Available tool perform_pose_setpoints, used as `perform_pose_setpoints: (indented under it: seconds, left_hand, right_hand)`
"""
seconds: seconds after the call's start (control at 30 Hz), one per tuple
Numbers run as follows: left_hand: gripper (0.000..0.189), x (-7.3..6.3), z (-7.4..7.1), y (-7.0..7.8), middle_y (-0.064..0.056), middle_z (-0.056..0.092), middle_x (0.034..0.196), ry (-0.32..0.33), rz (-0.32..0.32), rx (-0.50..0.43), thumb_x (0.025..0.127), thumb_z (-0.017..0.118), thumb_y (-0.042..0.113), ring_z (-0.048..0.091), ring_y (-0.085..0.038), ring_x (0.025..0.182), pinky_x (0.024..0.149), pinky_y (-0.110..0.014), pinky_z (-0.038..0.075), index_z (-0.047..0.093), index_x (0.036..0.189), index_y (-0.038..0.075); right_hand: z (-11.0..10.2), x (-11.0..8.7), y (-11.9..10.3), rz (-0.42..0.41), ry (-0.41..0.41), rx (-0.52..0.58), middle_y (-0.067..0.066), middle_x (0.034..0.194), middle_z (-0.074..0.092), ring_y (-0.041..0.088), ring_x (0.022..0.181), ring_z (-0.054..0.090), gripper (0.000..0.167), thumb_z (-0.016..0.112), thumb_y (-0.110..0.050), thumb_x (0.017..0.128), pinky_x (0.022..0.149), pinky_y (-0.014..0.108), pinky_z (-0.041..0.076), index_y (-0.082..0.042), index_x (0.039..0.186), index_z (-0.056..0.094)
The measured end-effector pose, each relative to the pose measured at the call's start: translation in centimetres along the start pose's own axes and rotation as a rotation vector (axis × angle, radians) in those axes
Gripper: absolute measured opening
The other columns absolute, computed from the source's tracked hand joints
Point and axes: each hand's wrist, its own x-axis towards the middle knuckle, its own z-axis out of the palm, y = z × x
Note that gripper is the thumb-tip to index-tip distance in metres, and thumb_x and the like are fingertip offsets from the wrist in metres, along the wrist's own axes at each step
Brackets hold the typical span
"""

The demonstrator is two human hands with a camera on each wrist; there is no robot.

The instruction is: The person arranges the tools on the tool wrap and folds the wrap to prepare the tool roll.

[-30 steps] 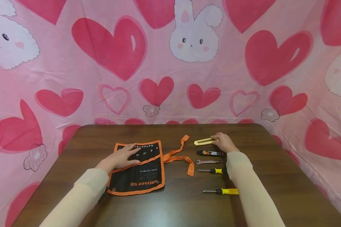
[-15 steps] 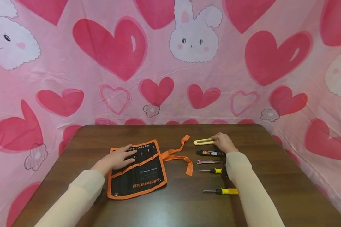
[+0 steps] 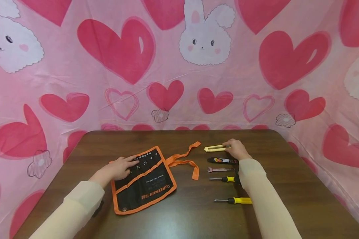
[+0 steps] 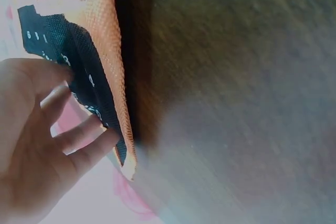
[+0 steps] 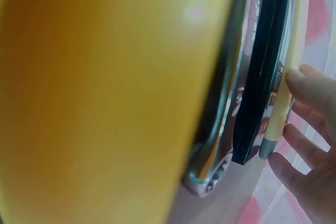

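Observation:
My left hand [image 3: 118, 169] lies on the upper left of a black tool pouch [image 3: 146, 189] with orange trim, fingers spread. In the left wrist view its fingertips touch the pouch fabric [image 4: 107, 51] near the printed numbers, and one orange edge stands raised. At the back right, my right hand [image 3: 237, 148] pinches the right end of a pale yellow utility knife [image 3: 213, 148]. The right wrist view has the thumb on one side of the knife [image 5: 279, 111] and the fingers on the other. The palm hides part of the knife's far end.
Below the knife lie a slim black tool with a label [image 3: 222, 160], an open-ended wrench [image 3: 220, 170] and two yellow-handled screwdrivers [image 3: 228, 179] [image 3: 240, 200], partly under the right sleeve. Orange ties [image 3: 182, 161] trail from the pouch. A dark object [image 3: 98, 209] shows beside the left sleeve.
The left hand has slid left and toward me, turning the pouch counterclockwise, its top edge swinging left and the ties shifting with it. The right hand and the knife have stayed in place.

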Motion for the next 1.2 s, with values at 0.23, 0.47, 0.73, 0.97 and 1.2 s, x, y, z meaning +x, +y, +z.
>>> perform_pose_setpoints:
  seconds: [0.23, 0.47, 0.73, 0.97, 1.2]
  left_hand:
    - [0.057, -0.2, -0.2, 0.1, -0.013, 0.032, 0.145, -0.023, -0.045, -0.01, 0.082, 0.062, 0.005, 0.04, -0.035, 0.116, 0.085, -0.057, 0.041, 0.047, 0.136, 0.014]
    - [0.054, -0.4, -0.3, 0.0, -0.016, 0.04, 0.139, 0.001, -0.015, 0.032, 0.082, 0.067, 0.017, 0.043, -0.034, 0.11, 0.086, -0.053, 0.042, 0.05, 0.134, 0.013]
    - [0.055, -0.6, -0.3, -0.1, -0.017, 0.05, 0.12, 0.026, 0.029, 0.083, 0.079, 0.07, 0.025, 0.049, -0.033, 0.101, 0.085, -0.052, 0.043, 0.054, 0.13, 0.012]
    - [0.07, -1.1, -0.2, 0.5, -0.024, 0.047, 0.122, 0.033, 0.023, 0.092, 0.074, 0.072, 0.045, 0.05, -0.04, 0.107, 0.087, -0.055, 0.041, 0.052, 0.132, 0.012]
    - [0.08, -1.0, 0.2, 1.3, -0.029, 0.045, 0.129, 0.014, -0.015, 0.082, 0.071, 0.071, 0.053, 0.044, -0.046, 0.115, 0.091, -0.057, 0.036, 0.048, 0.135, 0.01]
  right_hand:
    - [-0.3, 0.0, -0.3, 0.013, -0.02, 0.006, 0.024, 0.106, 0.058, 0.041, 0.098, 0.054, 0.025, 0.062, 0.001, 0.084, 0.083, 0.052, 0.043, 0.004, 0.109, 0.065]
    - [-0.2, 0.0, -0.3, 0.019, -0.024, 0.008, 0.023, 0.107, 0.058, 0.041, 0.099, 0.053, 0.026, 0.063, 0.0, 0.084, 0.084, 0.052, 0.043, 0.004, 0.109, 0.065]
    - [-0.1, 0.0, -0.1, 0.023, -0.02, 0.013, 0.023, 0.107, 0.058, 0.04, 0.099, 0.054, 0.026, 0.063, 0.0, 0.084, 0.084, 0.051, 0.043, 0.004, 0.109, 0.065]
    - [-0.2, -0.1, 0.0, 0.025, -0.042, 0.014, 0.025, 0.11, 0.056, 0.041, 0.101, 0.052, 0.027, 0.061, 0.001, 0.085, 0.085, 0.052, 0.042, 0.004, 0.112, 0.064]
    - [-0.2, -0.1, -0.1, 0.035, -0.057, 0.014, 0.025, 0.113, 0.055, 0.042, 0.103, 0.051, 0.027, 0.06, 0.0, 0.086, 0.086, 0.053, 0.042, 0.004, 0.113, 0.063]
